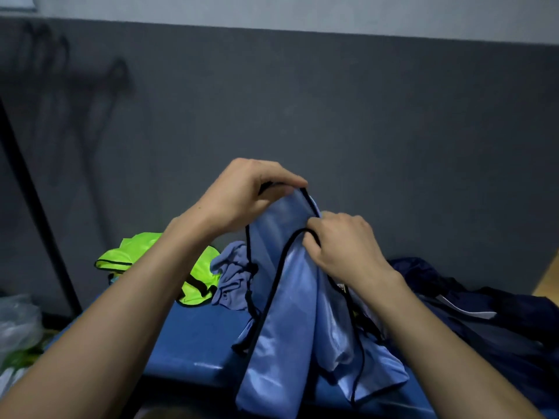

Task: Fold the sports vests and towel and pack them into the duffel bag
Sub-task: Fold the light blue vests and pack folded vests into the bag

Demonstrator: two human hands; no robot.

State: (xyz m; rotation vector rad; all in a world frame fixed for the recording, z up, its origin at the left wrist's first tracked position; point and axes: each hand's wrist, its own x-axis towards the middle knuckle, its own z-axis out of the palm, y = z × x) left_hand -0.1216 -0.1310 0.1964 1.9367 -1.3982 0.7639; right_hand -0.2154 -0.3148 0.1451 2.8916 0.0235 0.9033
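Head view: blue table (193,337) carries everything. Dark navy duffel bag (496,322) slumps at the right end, mouth not clearly visible. Light-blue vest (290,300) with black trim is lifted off the table in the middle, hanging down from both hands, lower hem draped over the near edge. Neon-yellow vest (193,267) lies crumpled at the back left; a bluish-grey crumpled cloth (233,276), probably the towel, sits just beside it, touching the lifted vest.

Risks, as I judge them: slick fabric hangs bunched and uneven, so a fold made now likely comes out skewed; hem over the table edge could drag the vest down if either pinch slackens; trim loops could snag on the towel behind.

Left hand (242,198) is raised highest, wrist bent, fingers (284,176) curled over the top trim edge, pinching it. Right hand (344,246) is lower and just beside, fingers curled in, gripping the trim at an opening. Both forearms converge from the bottom corners.
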